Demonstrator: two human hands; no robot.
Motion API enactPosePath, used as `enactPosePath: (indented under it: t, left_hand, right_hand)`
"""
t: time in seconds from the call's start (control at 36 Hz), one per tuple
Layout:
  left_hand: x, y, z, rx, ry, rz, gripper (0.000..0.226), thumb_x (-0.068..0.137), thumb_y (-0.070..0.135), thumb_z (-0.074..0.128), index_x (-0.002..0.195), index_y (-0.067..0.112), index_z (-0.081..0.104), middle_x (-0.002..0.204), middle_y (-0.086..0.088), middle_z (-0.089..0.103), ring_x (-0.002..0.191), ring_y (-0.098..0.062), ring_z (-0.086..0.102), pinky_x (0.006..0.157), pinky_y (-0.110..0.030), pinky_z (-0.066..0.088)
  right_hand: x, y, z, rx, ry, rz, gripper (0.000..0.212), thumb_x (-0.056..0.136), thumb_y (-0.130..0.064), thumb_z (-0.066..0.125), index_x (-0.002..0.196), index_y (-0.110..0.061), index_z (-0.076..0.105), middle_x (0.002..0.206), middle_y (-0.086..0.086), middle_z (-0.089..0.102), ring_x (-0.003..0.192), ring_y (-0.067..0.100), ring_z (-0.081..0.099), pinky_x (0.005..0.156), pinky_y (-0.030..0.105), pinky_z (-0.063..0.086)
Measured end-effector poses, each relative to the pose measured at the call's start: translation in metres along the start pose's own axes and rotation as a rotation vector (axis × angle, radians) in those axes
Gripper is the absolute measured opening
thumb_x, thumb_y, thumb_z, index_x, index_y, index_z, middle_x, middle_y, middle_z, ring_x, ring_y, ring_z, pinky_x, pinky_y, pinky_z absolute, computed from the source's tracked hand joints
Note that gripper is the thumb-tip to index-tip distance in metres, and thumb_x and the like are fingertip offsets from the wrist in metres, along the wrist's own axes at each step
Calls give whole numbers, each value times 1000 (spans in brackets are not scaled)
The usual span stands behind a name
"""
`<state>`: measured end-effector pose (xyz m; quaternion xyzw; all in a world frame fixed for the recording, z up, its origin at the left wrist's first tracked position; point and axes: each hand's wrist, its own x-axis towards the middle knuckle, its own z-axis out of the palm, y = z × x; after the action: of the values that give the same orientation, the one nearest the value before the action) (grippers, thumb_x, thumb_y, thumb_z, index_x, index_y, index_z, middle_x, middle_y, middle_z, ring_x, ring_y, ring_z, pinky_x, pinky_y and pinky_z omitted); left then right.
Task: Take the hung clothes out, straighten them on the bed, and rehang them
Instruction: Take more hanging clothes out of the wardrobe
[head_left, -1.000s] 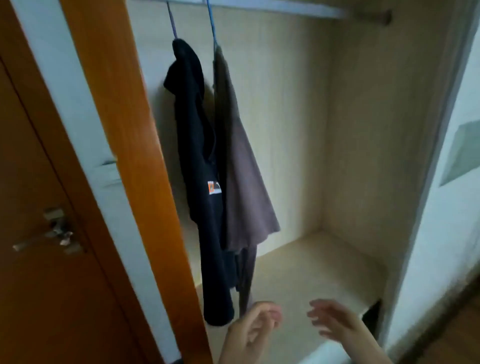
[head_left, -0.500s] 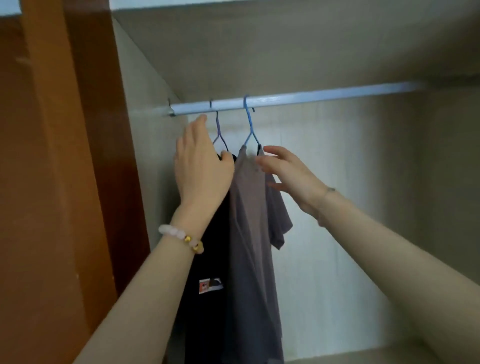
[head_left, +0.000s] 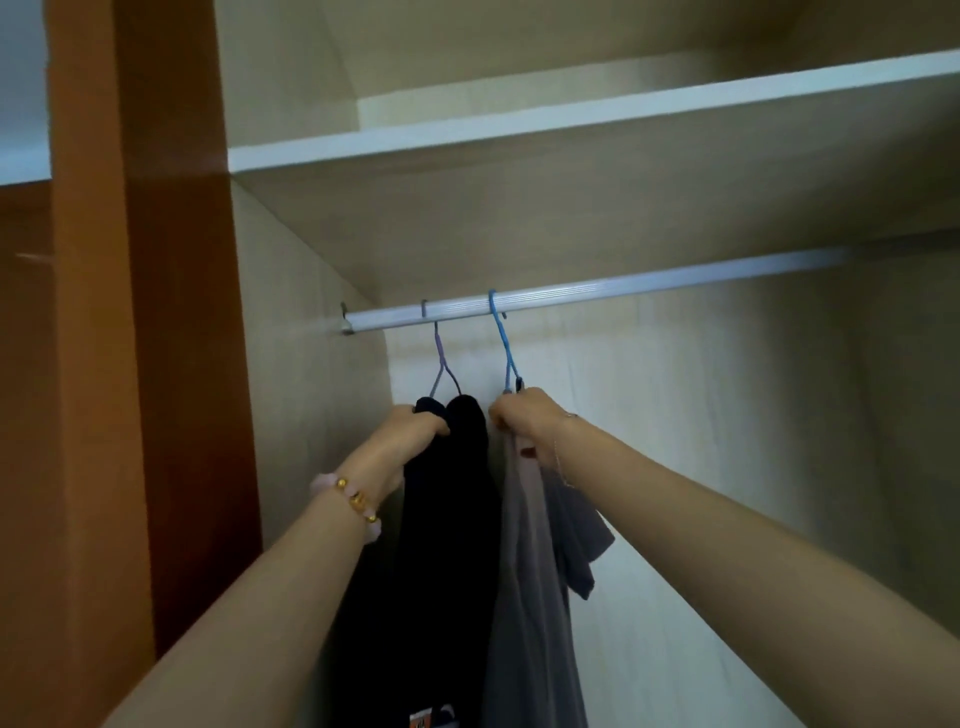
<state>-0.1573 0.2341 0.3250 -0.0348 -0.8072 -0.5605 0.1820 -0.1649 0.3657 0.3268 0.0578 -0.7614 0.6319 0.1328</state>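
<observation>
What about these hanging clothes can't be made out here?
Head view: dark garment hem and label, cut off by the bottom edge.
Head view: grey garment hem, same edge.
Head view: purple hanger and blue hanger shoulders, covered by cloth and the left hand and right hand.

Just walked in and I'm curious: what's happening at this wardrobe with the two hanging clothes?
A person is reaching into the wardrobe with both hands. The left hand grips the top of the dark garment on the purple hanger, and the right hand grips the top of the grey garment on the blue hanger. Both hangers are hooked on the rail, so nothing has been lifted off yet.
</observation>
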Motion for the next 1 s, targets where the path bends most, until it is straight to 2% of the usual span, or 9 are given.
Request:
enactPosePath:
  t: [0.06,0.11,0.22,0.36,0.58,0.64,0.75,0.92,1.0]
  left_hand:
    - [6,0,2,-31,-25,16,7,83,1,54,88,5,58,88,-18,61,73,-25,59,61,-28,47]
    - [12,0,4,-102,-33,34,14,81,-3,56,92,3,62,96,-19,63,79,-26,60,62,-27,48]
    - [27,-4,14,-304,-14,28,35,75,-14,50,101,2,68,108,-19,65,89,-31,60,75,-30,51]
    - [39,-7,30,-486,110,92,22,68,-17,44,75,-1,58,110,-7,69,92,-27,61,78,-33,52]
    - [56,11,27,-496,121,146,23,70,-13,45,59,4,56,104,-7,69,102,-30,61,87,-36,52]
    - [60,16,26,-469,110,154,25,70,-12,47,60,7,60,102,-8,69,103,-30,60,85,-34,52]
    - [68,18,24,-415,80,138,25,72,-10,49,76,7,67,108,-12,67,101,-31,60,87,-33,51]
    - [62,9,31,-479,44,96,27,76,-2,54,100,3,67,103,-13,64,95,-29,57,81,-32,51]
    - [62,12,28,-485,25,93,21,76,0,56,93,4,67,102,-13,63,94,-29,57,76,-29,49]
  right_hand:
    - [8,5,-5,37,55,-34,28,93,0,43,119,3,52,82,11,52,64,19,48,49,16,40]
    - [13,9,-12,51,75,-38,37,92,3,43,127,9,54,98,17,59,76,25,55,61,20,46]
    - [8,11,-24,38,64,-66,29,94,0,48,118,9,60,96,18,58,67,24,55,60,24,45]
    - [11,0,-36,34,31,-96,32,91,4,47,119,14,58,116,26,65,93,32,63,92,39,54]
    - [9,-27,-62,-57,44,-205,34,89,2,48,119,10,61,119,25,66,97,31,65,100,43,51]
    - [5,-26,-70,-72,28,-230,34,89,4,47,119,6,63,119,22,67,100,31,66,93,35,55]
    - [-8,-17,-83,-100,-39,-253,41,87,10,41,123,1,61,114,8,65,82,12,61,55,6,51]
    - [-23,13,-98,-50,-114,-217,41,84,12,38,111,-3,66,102,4,71,88,13,65,55,6,51]
    - [-31,32,-102,-76,-158,-206,40,83,14,39,104,-3,68,97,-1,72,89,9,65,56,3,48]
